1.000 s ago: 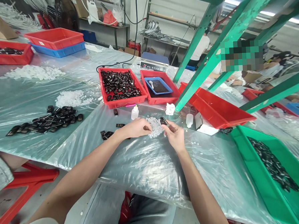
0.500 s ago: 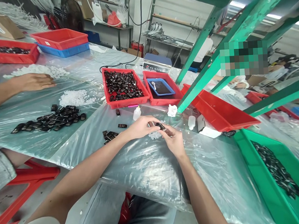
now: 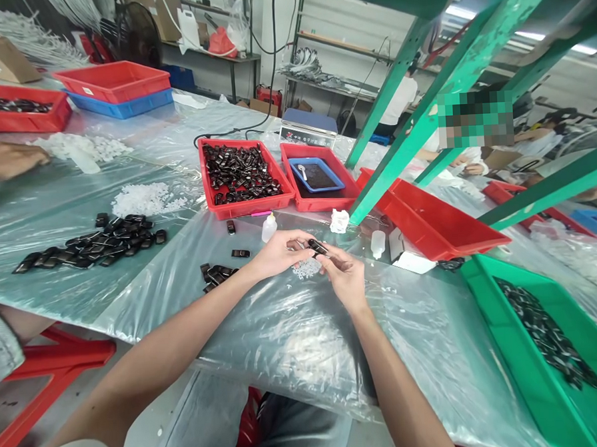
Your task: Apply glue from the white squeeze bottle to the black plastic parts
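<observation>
Between my two hands is a small glossy black plastic part, held above the plastic-covered table. The fingers of my left hand pinch its left end. From the other side, my right hand grips it between thumb and fingers. Just below lies a little heap of small clear-white pieces, partly hidden by the hands. Left of my left forearm is a small pile of similar black parts, with a single black part beside it. A small squeeze bottle stands behind my left hand.
A red tray of black parts and a red tray holding a blue tray stand behind. To the right are a tilted red tray, a green bin and green posts. At left, a co-worker's hand is near white pieces.
The black part has turned slightly between my fingers and shows more of its length. The co-worker's hand at left has moved left, uncovering a pale bottle. The view has shifted slightly.
</observation>
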